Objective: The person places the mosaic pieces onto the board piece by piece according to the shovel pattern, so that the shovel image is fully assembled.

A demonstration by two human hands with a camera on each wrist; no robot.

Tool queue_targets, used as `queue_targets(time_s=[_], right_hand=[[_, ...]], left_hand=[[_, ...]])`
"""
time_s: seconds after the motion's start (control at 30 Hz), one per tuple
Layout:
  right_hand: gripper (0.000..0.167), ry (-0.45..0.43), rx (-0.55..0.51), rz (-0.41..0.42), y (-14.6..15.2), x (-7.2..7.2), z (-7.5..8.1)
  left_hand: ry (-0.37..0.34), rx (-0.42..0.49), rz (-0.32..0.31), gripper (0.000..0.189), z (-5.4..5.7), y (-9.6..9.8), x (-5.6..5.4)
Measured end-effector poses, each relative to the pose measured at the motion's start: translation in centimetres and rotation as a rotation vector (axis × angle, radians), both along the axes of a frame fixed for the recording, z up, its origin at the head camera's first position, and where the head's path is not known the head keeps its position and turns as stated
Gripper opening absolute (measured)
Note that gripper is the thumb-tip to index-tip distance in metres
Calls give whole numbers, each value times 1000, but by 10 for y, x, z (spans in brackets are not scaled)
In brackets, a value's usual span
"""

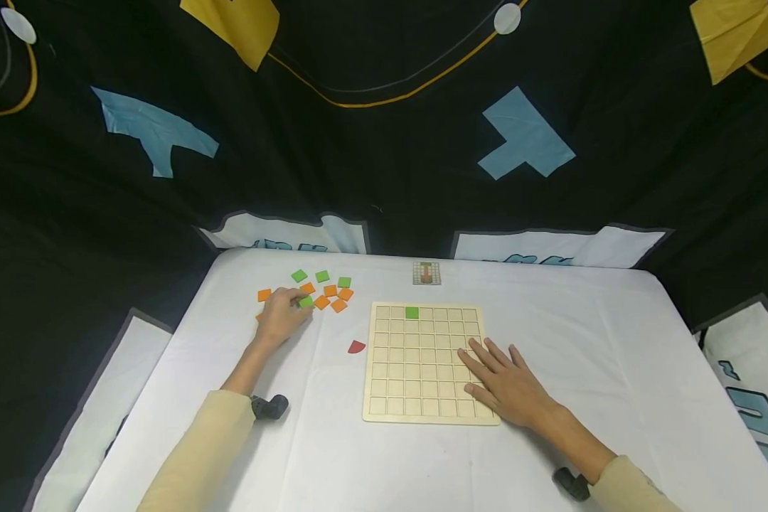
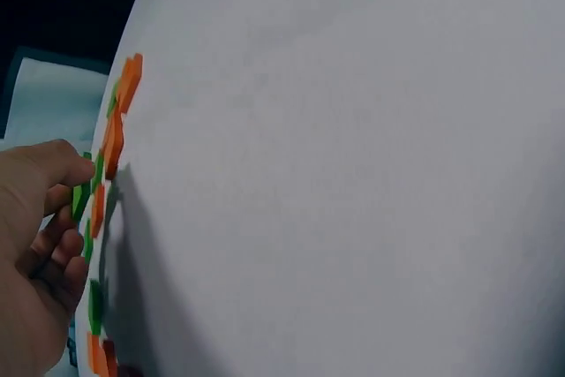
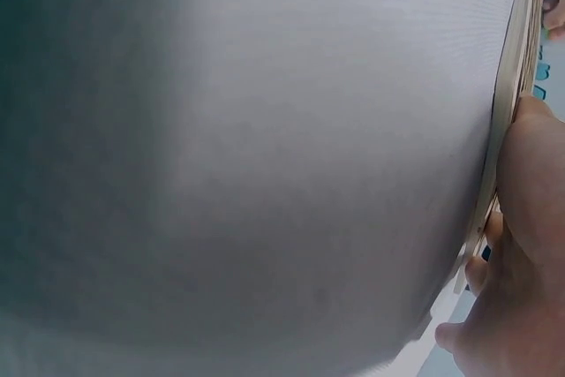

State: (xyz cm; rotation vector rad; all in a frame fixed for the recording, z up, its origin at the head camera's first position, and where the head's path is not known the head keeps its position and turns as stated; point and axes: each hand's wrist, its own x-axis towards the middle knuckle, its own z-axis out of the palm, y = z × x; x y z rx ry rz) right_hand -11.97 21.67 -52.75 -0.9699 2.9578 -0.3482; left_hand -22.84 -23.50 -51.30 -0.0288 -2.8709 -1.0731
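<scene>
My left hand (image 1: pixel 283 313) pinches a green square tile (image 1: pixel 305 302) between thumb and fingers, over a loose group of tiles. In the left wrist view that green tile (image 2: pixel 81 199) stands on edge in the grip. Around it lie orange tiles (image 1: pixel 330 290) and more green tiles (image 1: pixel 322 276). With fingers spread, my right hand (image 1: pixel 508 384) rests on the right edge of a wooden grid board (image 1: pixel 397 370). One green tile (image 1: pixel 412 313) sits in the board's top row. The right wrist view shows the hand (image 3: pixel 538 209) against the board's side (image 3: pixel 503 103).
A red wedge-shaped piece (image 1: pixel 356 347) lies left of the board. Behind the board is a small card (image 1: pixel 427 273) with a grid picture. A white cloth covers the table (image 1: pixel 582 341), and a dark curtain (image 1: pixel 384 163) hangs behind it.
</scene>
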Motion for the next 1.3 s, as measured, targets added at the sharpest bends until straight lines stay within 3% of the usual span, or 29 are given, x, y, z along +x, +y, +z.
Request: queue_targets(time_s=[0.23,0.57,0.9,1.3], right_hand=[[63,7,-4,1,0,0,0],[63,3,2,4,0,-1,-2],[62,-3,8,-5,1,-2,-2],[63,-10,33,-2,0,-3,2]], left_hand=[[70,122,-119,37,5,33,-3],[37,167,-268,32,-1,103,-5],[18,86,-434,32,-9,156,-13],[32,9,-503,28,-5,186,-20]])
